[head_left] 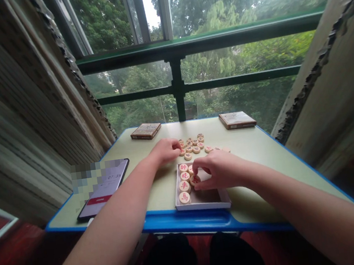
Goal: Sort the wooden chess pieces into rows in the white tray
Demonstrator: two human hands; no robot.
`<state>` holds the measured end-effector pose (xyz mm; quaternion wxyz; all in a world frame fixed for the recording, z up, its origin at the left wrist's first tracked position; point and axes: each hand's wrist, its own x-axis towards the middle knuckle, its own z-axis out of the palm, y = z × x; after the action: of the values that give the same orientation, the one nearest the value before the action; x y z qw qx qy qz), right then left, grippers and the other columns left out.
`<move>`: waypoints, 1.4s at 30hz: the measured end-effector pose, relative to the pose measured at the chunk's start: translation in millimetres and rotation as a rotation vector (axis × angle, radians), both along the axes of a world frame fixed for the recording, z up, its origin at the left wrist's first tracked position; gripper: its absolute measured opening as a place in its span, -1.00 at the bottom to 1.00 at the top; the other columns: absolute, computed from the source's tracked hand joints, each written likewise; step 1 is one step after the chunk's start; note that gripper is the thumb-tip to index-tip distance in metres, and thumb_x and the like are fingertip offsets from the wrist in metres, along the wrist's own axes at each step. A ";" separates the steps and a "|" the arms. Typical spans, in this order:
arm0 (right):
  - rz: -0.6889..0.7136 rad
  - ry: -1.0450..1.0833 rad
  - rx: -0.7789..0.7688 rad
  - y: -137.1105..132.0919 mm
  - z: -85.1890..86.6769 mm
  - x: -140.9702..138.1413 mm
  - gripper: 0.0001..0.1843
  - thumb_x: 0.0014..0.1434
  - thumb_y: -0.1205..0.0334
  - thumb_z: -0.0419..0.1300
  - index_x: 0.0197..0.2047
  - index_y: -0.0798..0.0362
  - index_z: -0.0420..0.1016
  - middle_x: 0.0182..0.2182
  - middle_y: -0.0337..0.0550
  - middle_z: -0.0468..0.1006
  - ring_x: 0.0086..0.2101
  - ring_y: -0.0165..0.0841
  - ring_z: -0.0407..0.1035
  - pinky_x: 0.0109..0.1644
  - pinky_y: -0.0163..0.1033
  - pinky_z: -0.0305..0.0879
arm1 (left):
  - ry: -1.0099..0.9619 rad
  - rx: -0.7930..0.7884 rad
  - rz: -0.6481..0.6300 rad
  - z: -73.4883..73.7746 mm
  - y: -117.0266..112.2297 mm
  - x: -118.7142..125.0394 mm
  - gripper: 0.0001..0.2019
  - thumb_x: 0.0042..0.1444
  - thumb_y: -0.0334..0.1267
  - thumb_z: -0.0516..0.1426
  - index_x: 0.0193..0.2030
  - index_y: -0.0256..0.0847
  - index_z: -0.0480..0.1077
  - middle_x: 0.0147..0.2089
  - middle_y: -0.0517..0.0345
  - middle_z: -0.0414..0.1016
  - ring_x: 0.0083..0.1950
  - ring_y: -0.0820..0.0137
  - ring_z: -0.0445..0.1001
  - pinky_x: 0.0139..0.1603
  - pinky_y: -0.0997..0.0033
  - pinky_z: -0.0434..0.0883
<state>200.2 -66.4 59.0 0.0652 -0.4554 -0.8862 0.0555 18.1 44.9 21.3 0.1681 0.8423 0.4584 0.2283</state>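
Above a shallow white box (203,206), my right hand (219,167) pinches a round wooden Chinese chess piece (195,180) with a red character, at the second column inside. A left column of red-character pieces (184,186) lies face up along the box's left wall. My left hand (165,149) is beyond the box with its fingers curled together at the left edge of a loose cluster of chess pieces (196,149). Whatever those fingertips hold, if anything, is hidden. Some loose pieces to the right are partly covered by my right hand.
The small pale table (254,200) has a blue rim. A phone (106,189) lies at the left. Two flat boxes stand at the far edge, one left (146,131) and one right (237,120). Curtains and a window with a green railing (200,41) surround the table.
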 end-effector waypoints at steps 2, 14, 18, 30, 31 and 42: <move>0.000 0.006 0.011 0.1 -0.4 0.2 -0.70 -0.05 -0.03 0.25 -0.29 -0.02 0.50 -0.57 -0.26 0.41 -0.58 -0.47 0.18 -0.50 -0.35 -0.11 | 0.020 0.021 -0.001 1.2 -0.7 0.3 -0.76 -0.16 -0.33 0.03 -0.41 -0.30 0.51 -0.47 0.14 0.49 -0.45 0.44 0.35 -0.42 0.47 0.25; -0.013 0.005 0.020 0.8 -2.2 2.7 -0.66 -0.08 -0.04 0.26 -0.28 -0.01 0.47 -0.56 -0.28 0.41 -0.59 -0.47 0.18 -0.51 -0.34 -0.13 | 0.054 0.035 -0.007 3.1 -1.1 -0.2 -0.77 -0.14 -0.31 0.04 -0.40 -0.29 0.51 -0.49 0.16 0.48 -0.47 0.45 0.33 -0.44 0.48 0.23; -0.024 -0.027 -0.002 0.5 -2.2 2.0 -0.68 -0.11 -0.01 0.27 -0.29 -0.03 0.46 -0.55 -0.28 0.41 -0.57 -0.46 0.20 -0.52 -0.34 -0.13 | 0.035 0.036 -0.003 4.5 -1.5 0.0 -0.76 -0.14 -0.32 0.05 -0.38 -0.30 0.52 -0.50 0.16 0.47 -0.47 0.46 0.33 -0.44 0.49 0.23; -0.020 0.009 0.008 4.4 -6.0 2.1 -0.68 -0.09 0.01 0.26 -0.29 0.01 0.42 -0.55 -0.28 0.40 -0.58 -0.48 0.16 -0.51 -0.35 -0.15 | 0.080 0.085 -0.009 4.9 -3.1 0.8 -0.75 -0.14 -0.33 0.03 -0.40 -0.29 0.52 -0.48 0.15 0.49 -0.46 0.45 0.33 -0.43 0.48 0.22; -0.020 0.012 0.010 4.0 -5.9 2.1 -0.68 -0.09 0.01 0.26 -0.29 0.01 0.42 -0.55 -0.28 0.40 -0.59 -0.48 0.15 -0.52 -0.35 -0.16 | 0.083 0.084 -0.004 5.0 -3.0 0.5 -0.75 -0.14 -0.32 0.03 -0.39 -0.29 0.52 -0.49 0.15 0.49 -0.47 0.45 0.33 -0.43 0.48 0.22; -0.225 0.156 0.168 25.1 -5.4 24.4 -0.69 0.14 0.07 0.06 -0.12 0.03 0.42 -0.59 -0.27 0.38 -0.58 -0.47 0.13 -0.49 -0.35 -0.10 | 0.084 0.110 0.005 5.5 -2.3 0.3 -0.73 -0.12 -0.34 0.04 -0.32 -0.28 0.53 -0.49 0.15 0.48 -0.47 0.45 0.32 -0.42 0.48 0.23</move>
<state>224.7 -41.3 53.7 0.1775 -0.5392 -0.8232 0.0089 18.3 42.7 26.8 0.1015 0.8581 0.4537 0.2180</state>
